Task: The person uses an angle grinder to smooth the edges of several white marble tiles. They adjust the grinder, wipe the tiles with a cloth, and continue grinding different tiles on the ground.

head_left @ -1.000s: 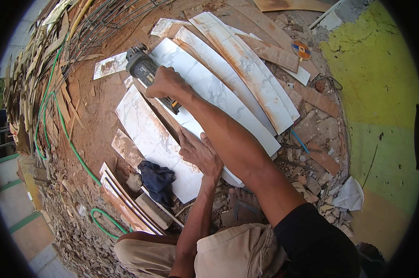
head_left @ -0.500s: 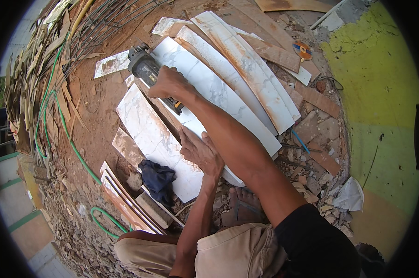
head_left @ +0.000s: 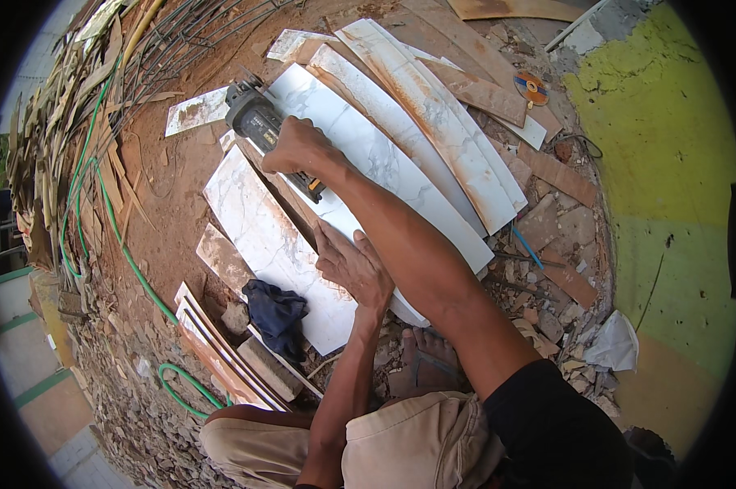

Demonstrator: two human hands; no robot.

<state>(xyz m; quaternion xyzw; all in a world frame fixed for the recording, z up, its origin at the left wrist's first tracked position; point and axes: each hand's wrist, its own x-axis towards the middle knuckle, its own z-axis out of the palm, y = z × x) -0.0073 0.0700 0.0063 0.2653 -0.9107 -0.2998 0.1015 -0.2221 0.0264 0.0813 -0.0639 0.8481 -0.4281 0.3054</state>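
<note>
My right hand [head_left: 301, 148] is wrapped round the body of a dark grey angle grinder [head_left: 258, 122], which lies along the left edge of a long white marble-patterned tile [head_left: 360, 155]. The grinder's head points away from me; its disc is hard to make out. My left hand [head_left: 354, 265] rests on the near left part of that tile, fingers stretched out and holding nothing. Left of it lies another white tile strip [head_left: 258, 228] with brown stains. A crumpled dark blue cloth [head_left: 274, 316] sits on this strip's near left edge.
More stained tile strips [head_left: 433, 106] overlap on the right, with an orange cutting disc [head_left: 531, 88] beyond. A green hose [head_left: 131, 261] curves along the left, near steel bars [head_left: 197, 41] and wood scraps. Rubble and a yellow-green wall [head_left: 657, 163] border the right. My sandalled foot [head_left: 429, 359] is close by.
</note>
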